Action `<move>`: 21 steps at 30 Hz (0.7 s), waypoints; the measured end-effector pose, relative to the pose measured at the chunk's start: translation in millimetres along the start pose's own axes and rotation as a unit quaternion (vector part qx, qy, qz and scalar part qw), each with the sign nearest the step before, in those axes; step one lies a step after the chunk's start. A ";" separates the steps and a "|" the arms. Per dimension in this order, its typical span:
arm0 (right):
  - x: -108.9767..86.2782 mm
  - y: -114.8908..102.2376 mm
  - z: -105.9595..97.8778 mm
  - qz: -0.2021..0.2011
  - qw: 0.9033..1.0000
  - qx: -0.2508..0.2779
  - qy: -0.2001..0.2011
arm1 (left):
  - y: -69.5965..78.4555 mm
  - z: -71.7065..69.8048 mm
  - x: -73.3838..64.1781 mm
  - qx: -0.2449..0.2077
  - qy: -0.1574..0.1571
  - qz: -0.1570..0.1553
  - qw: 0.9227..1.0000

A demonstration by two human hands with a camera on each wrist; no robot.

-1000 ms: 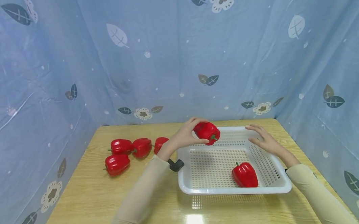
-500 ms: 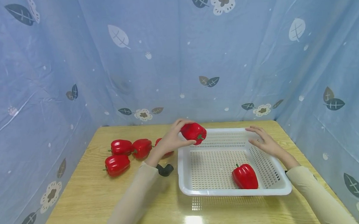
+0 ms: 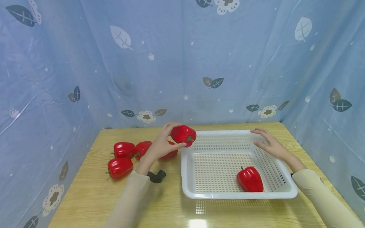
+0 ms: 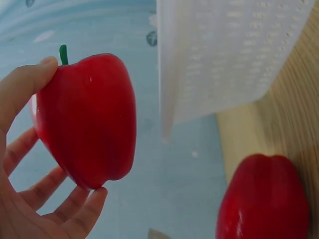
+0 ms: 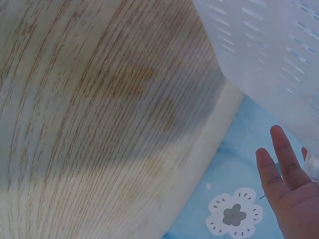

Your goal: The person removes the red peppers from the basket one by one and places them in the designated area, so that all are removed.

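Note:
My left hand (image 3: 160,144) grips a red bell pepper (image 3: 184,135) in the air by the basket's back left corner. In the left wrist view, the thumb lies beside the green stem and the fingers reach round the far end of this pepper (image 4: 89,119). A white perforated basket (image 3: 236,195) stands on the right side of the table, with one red bell pepper (image 3: 250,180) lying near its front right. At the basket's back right, my right hand (image 3: 272,145) has its fingers spread around the rim and holds nothing up; whether it touches the rim is unclear.
Several red bell peppers lie on the wooden table (image 3: 82,208) left of the basket: one at the back (image 3: 124,149), one in front (image 3: 119,167), others partly behind my left hand. A blue patterned curtain (image 3: 167,59) encloses the table's back and sides.
My left hand has moved left with the bell pepper, from above the basket's inside to its left rim. My right hand and the basket have stayed in place.

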State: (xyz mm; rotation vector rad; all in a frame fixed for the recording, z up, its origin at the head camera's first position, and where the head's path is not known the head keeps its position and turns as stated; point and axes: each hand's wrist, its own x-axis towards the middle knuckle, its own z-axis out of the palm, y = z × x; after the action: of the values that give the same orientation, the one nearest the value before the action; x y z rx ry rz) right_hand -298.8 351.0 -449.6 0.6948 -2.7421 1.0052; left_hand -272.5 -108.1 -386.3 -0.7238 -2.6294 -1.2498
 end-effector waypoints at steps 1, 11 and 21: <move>0.1 -0.3 -0.2 0.001 1.000 0.000 -0.001 | -1.6 -1.2 -1.8 0.000 0.003 -0.005 1.000; 0.3 -1.1 0.6 -0.006 1.000 0.006 0.001 | -20.1 -11.7 -20.7 0.012 0.035 -0.029 0.999; 0.2 -0.1 -0.6 -0.004 1.000 0.013 0.001 | -34.5 -19.8 -46.0 0.041 0.042 -0.029 0.998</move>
State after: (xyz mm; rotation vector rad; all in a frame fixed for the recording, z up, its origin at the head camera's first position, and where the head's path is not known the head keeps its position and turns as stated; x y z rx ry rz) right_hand -299.0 351.2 -449.1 0.7083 -2.7278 1.0420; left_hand -250.4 -158.4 -412.4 -0.5731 -2.6330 -1.1514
